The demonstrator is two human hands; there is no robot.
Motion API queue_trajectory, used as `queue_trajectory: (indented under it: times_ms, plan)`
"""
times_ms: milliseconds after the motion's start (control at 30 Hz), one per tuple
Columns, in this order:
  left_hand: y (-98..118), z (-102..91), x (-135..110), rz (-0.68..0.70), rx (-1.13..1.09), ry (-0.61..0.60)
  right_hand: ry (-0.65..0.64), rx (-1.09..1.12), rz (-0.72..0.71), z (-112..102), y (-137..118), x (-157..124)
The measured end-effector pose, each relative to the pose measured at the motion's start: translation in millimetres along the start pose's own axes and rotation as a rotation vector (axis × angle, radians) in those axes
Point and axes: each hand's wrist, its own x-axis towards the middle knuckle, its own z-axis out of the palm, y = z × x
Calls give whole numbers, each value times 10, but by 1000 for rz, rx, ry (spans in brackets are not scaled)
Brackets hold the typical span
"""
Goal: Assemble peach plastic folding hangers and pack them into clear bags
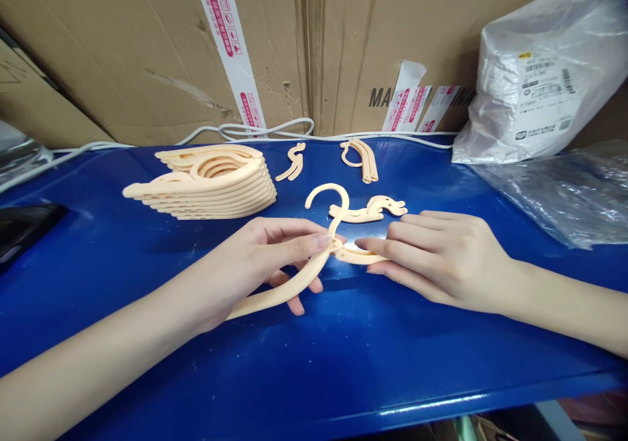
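A cream plastic folding clothes hanger [289, 286] is held between both hands over the blue table, its hook curving up and to the left. My left hand [275, 251] is closed around it near the hinge below the hook, thumb on top. My right hand [441, 258] grips the hanger's shorter right arm, the fingers covering that arm's far end. Just behind the hands lies a loose folded hanger [356, 215]. Farther back are a smaller hanger piece [293, 163] and another folded hanger [367, 161].
A stack of cream hangers [210, 189] stands at the back left of the blue table [294, 375]. Cardboard boxes [147, 48] and a white cable [275, 127] line the back. A white plastic parcel [530, 81] sits at right, clear plastic [554, 199] beside it. A dark phone-like object [29, 231] lies left.
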Motion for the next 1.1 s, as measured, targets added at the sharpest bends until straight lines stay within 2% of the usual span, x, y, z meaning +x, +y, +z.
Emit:
queue_trajectory:
  times_ms: [200,367,667,900,1100]
  plan:
    - [21,17,8,-62,-20,-4,16,-26,-11,8,-8,-3]
    - [7,5,-3,-61,-11,-48,20,-64,-29,5,-17,8]
    - [32,26,-1,-8,-17,-36,25,-75,-38,-10,-37,16]
    - [45,16,-34,38,55,-54,-28,21,-4,-2,-45,17]
    - [64,31,3,45,83,-24,-67,112,10,25,-37,4]
